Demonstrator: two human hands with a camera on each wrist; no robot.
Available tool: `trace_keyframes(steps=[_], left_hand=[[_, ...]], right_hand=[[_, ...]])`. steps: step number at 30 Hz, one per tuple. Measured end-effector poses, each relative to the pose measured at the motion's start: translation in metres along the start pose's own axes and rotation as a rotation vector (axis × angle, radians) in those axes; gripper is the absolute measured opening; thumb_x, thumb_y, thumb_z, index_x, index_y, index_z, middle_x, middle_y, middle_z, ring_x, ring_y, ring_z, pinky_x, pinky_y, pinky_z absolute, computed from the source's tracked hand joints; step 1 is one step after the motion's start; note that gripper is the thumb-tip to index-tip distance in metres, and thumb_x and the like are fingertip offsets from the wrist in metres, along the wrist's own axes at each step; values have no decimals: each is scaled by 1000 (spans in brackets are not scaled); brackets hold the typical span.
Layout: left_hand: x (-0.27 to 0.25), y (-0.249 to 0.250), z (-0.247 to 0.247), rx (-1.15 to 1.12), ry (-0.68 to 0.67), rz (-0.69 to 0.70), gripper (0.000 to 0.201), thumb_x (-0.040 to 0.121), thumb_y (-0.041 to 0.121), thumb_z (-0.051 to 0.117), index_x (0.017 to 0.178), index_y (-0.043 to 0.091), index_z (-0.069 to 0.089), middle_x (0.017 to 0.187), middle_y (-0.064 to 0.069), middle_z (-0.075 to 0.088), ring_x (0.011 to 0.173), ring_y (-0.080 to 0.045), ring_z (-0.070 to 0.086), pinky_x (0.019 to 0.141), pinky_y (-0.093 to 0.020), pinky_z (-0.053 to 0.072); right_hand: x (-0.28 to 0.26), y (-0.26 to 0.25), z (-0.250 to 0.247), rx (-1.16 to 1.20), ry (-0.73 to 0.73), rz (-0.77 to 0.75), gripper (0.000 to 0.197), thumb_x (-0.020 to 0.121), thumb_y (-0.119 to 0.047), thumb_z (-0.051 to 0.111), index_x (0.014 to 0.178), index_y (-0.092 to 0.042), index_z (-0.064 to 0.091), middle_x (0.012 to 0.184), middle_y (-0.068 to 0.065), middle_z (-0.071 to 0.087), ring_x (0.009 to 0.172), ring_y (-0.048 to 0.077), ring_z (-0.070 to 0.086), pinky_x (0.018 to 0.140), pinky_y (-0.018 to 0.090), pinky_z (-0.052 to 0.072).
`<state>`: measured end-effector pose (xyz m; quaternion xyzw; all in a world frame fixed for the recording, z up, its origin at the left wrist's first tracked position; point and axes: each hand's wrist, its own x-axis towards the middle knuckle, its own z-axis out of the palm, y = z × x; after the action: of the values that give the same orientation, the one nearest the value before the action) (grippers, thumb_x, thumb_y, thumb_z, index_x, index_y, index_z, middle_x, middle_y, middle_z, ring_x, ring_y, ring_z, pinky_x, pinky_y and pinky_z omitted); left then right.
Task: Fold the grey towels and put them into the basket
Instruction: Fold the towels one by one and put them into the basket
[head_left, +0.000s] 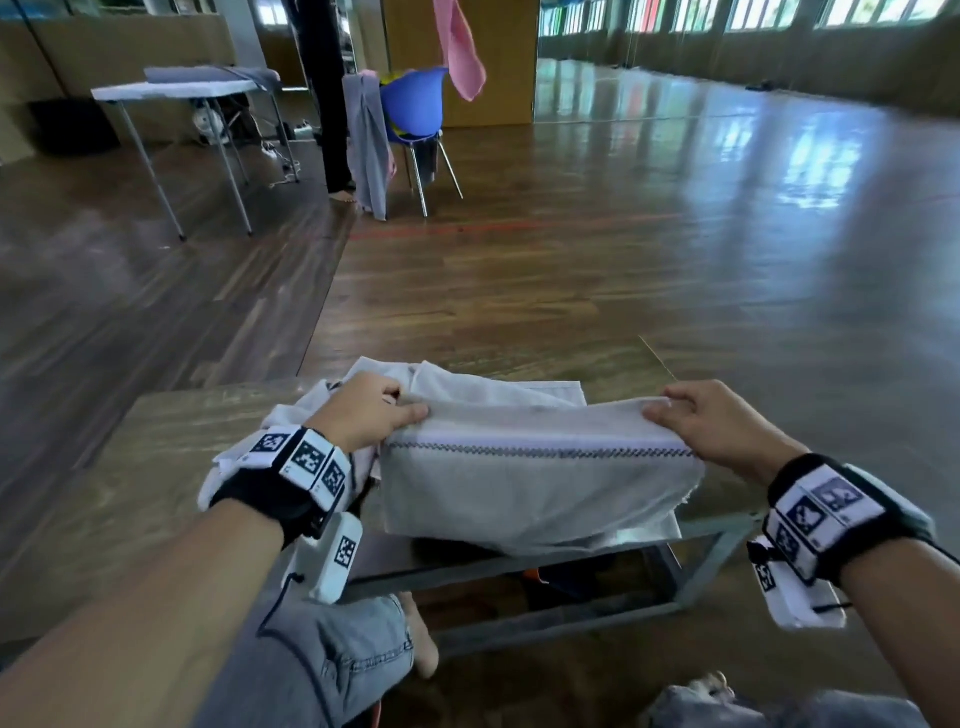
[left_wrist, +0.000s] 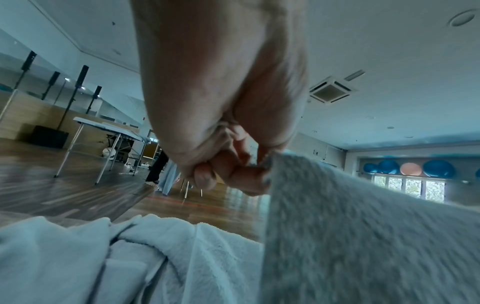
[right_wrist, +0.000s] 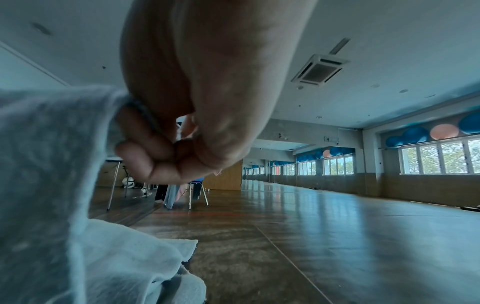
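Observation:
A grey towel (head_left: 530, 488) with a dark stitched band hangs folded between my two hands, above the low table's near edge. My left hand (head_left: 384, 410) pinches its upper left corner and my right hand (head_left: 685, 415) pinches its upper right corner, holding the top edge taut. In the left wrist view the left hand (left_wrist: 233, 170) grips the towel's corner (left_wrist: 337, 226). In the right wrist view the right hand (right_wrist: 161, 148) has fingers curled round the towel's edge (right_wrist: 52, 154). More pale towels (head_left: 467, 384) lie crumpled on the table behind. No basket is in view.
The low wooden table (head_left: 156, 467) has a metal frame (head_left: 717, 540) under its near edge. My knees in jeans (head_left: 337, 654) are below. Across the wooden floor stand a folding table (head_left: 176, 93), a blue chair (head_left: 415, 109) draped with cloth, and a standing person's legs (head_left: 332, 104).

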<state>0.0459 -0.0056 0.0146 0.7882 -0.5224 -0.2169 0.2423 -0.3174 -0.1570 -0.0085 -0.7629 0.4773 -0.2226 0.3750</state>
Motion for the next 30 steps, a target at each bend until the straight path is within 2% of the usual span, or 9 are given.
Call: trace_keyframes(steps=[3, 9, 12, 14, 17, 21, 25, 28, 30], left_hand=[[51, -2, 6, -31, 102, -64, 47, 85, 32, 77, 59, 13, 43, 56, -5, 40, 54, -19, 40, 52, -30, 24], [161, -17, 35, 101, 266, -77, 49, 87, 31, 74, 57, 14, 40, 54, -1, 40, 51, -17, 38, 48, -31, 24], [199, -32, 56, 117, 244, -78, 35, 88, 29, 73, 67, 10, 53, 63, -5, 52, 59, -20, 47, 51, -30, 30], [214, -44, 74, 134, 156, -80, 37, 88, 27, 73, 64, 9, 51, 63, -7, 53, 59, -22, 48, 52, -31, 32], [223, -55, 90, 191, 90, -96, 50, 87, 29, 74, 53, 12, 42, 54, -5, 45, 55, -21, 42, 48, -32, 26], [218, -56, 86, 143, 124, -59, 40, 84, 27, 78, 60, 2, 59, 60, -13, 50, 58, -20, 42, 54, -31, 29], [198, -42, 72, 120, 199, 32, 48, 81, 20, 81, 51, 11, 44, 50, -6, 42, 47, -18, 36, 44, -20, 25], [173, -27, 60, -3, 347, 93, 28, 78, 22, 83, 59, 14, 64, 56, 1, 60, 53, -12, 53, 49, -17, 37], [151, -23, 47, -139, 296, 67, 19, 77, 21, 84, 67, 17, 69, 61, 6, 65, 55, -8, 58, 51, -16, 44]], right_hand=[[49, 5, 15, -100, 121, -33, 17, 93, -30, 70, 85, -15, 73, 79, 5, 73, 76, 24, 69, 72, 39, 54], [161, 29, 46, -201, 184, -27, 12, 90, -29, 75, 81, -22, 72, 73, 5, 69, 58, 17, 60, 56, 24, 48], [202, 48, 62, -249, 123, 22, 20, 88, -25, 76, 70, -25, 67, 64, 2, 63, 51, 11, 58, 44, 10, 38], [218, 62, 77, -319, 48, 37, 16, 87, -23, 75, 73, -23, 67, 72, 5, 66, 69, 19, 61, 58, 17, 41], [222, 77, 99, -387, -53, -5, 6, 86, -27, 77, 83, -22, 74, 84, 7, 70, 79, 22, 62, 70, 23, 39], [217, 79, 104, -379, -36, 3, 12, 85, -21, 75, 75, -14, 76, 76, 4, 71, 79, 21, 65, 68, 25, 44], [201, 59, 92, -297, 82, 4, 17, 86, -12, 76, 70, -14, 73, 74, 5, 70, 68, 13, 60, 55, 17, 39], [172, 33, 77, -191, 201, -67, 10, 84, -13, 79, 76, -17, 75, 75, -2, 72, 70, 9, 63, 57, 11, 40], [146, 15, 66, -149, 233, -117, 14, 82, -14, 80, 76, -24, 74, 75, -7, 73, 75, 10, 67, 61, 11, 43]])
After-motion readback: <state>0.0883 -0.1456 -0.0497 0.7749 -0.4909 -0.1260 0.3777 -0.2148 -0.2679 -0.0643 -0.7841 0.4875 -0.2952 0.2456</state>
